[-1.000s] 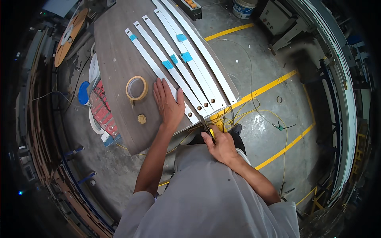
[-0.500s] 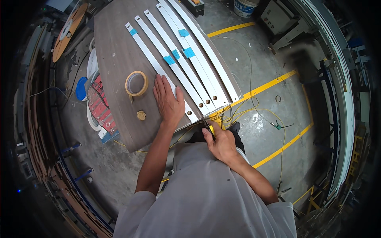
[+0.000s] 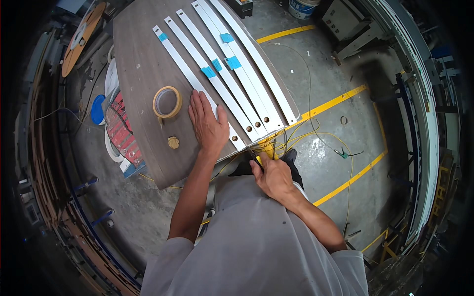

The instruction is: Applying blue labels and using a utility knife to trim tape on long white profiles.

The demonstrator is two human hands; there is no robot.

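From the head camera, looking straight down, the left hand [image 3: 207,126] lies flat on the brown counter [image 3: 140,74], palm down, its fingers [image 3: 197,101] spread and released, holding nothing. Its thumb side rests on the near end of the leftmost white strip [image 3: 190,76]. Four more long white strips [image 3: 237,74] lie side by side to the right of it, running away from the person, each with small holes near the close end. Blue tape patches [image 3: 224,56] mark several of them.

Just left of the left hand sits a roll of tan tape [image 3: 167,102], flat on the counter, and near it, closer to the counter's edge, a small brass-coloured round piece [image 3: 173,142].

The right hand [image 3: 271,175] is below the counter's near edge, well apart from the left hand, its fingers clenched around a dark, slim tool [image 3: 256,160]; what kind cannot be told. Right at it, yellow wires [image 3: 296,133] gather under the ends of the strips and trail off across the grey floor [image 3: 326,74], which bears yellow painted lines [image 3: 340,98].
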